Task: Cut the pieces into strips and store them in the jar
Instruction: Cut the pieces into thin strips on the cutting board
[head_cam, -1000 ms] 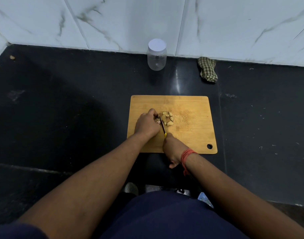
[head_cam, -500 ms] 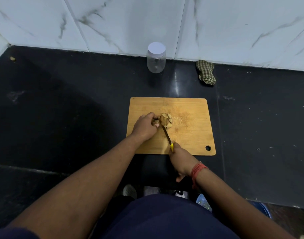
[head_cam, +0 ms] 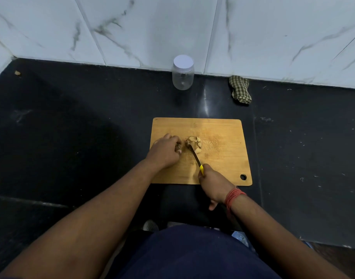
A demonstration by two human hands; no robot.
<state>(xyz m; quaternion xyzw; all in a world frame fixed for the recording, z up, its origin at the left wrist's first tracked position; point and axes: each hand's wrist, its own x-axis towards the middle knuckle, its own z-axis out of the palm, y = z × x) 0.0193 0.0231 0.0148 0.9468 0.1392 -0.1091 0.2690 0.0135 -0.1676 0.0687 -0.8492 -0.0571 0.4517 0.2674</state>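
One lidded jar (head_cam: 183, 74) stands beyond the board (head_cam: 223, 150) — checked cloth (head_cam: 240, 92) beside

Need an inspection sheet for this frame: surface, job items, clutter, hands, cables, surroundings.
Surface: black countertop, scuffed and speckled; wooden cutting board lying flat on it.
Job's things: pale cut pieces heaped on the board; knife with yellow handle, blade tip at the heap; clear jar upright by the wall, white lid on, apparently empty.
Clutter: checked cloth bunched at the wall; small scrap at far left.
Hands: left hand curled on the board beside the heap, seemingly holding a piece; right hand grips the knife handle.
Cables: nothing seen.
Surroundings: white marble wall tiles.
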